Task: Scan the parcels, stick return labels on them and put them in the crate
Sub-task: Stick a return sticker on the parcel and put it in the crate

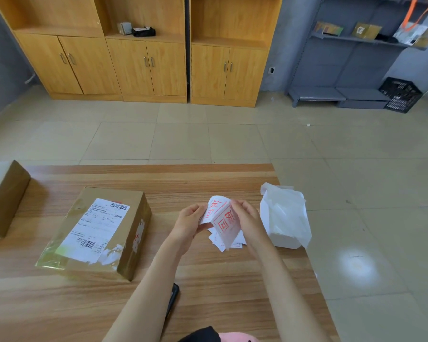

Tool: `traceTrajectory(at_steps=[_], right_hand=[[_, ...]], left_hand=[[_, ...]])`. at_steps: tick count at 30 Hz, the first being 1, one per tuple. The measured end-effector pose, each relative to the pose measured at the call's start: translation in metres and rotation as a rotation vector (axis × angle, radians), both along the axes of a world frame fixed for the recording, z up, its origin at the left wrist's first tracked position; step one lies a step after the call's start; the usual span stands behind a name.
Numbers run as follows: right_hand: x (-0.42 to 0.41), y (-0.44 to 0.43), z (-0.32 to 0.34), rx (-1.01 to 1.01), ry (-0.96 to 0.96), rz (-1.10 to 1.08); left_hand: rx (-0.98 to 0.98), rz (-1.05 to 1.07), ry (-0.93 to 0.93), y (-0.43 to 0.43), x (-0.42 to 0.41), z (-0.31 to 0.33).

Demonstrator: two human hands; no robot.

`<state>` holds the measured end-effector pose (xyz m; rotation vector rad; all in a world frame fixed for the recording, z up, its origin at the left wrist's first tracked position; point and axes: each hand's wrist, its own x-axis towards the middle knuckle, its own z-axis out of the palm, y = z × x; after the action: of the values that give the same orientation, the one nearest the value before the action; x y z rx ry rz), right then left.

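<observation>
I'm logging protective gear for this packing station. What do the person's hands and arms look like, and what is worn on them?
The left hand and right hand are ungloved. The left forearm and right forearm are uncovered to the frame's edge: no sleeve, watch or bracelet shows. Rings cannot be ruled out in the blur. Black fabric and pink fabric show at the bottom edge.

Both bare forearms reach forward; left hand (188, 219) and right hand (245, 215) pinch a label sheet (224, 220) between them

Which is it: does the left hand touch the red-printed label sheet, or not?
Touching. In the head view the left hand pinches the left edge of the label sheet.
</observation>
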<state>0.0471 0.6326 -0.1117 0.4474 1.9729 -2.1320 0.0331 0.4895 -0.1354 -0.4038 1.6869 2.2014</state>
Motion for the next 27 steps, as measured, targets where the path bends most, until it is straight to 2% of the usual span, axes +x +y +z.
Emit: traceTrajectory(at_steps=[5, 9, 12, 16, 21, 27], right_hand=[[0.001, 0.002, 0.006, -0.162, -0.023, 0.0], [0.002, 0.003, 0.008, -0.112, 0.009, -0.001], [0.002, 0.003, 0.007, -0.082, 0.013, 0.002], [0.002, 0.001, 0.007, -0.121, 0.028, 0.019], [0.002, 0.002, 0.007, -0.101, 0.068, 0.033], [0.005, 0.002, 0.005, -0.087, 0.08, 0.079]], left_hand=[[-0.261, -0.15, 0.074, -0.001, 0.002, 0.0], [-0.466, -0.047, 0.25, 0.001, -0.001, 0.005], [-0.406, -0.017, 0.356, 0.002, -0.005, 0.018], [-0.339, -0.105, 0.449, 0.008, -0.009, 0.034], [-0.269, -0.173, 0.46, 0.01, -0.007, 0.036], [-0.278, -0.165, 0.4, 0.008, -0.006, 0.028]])
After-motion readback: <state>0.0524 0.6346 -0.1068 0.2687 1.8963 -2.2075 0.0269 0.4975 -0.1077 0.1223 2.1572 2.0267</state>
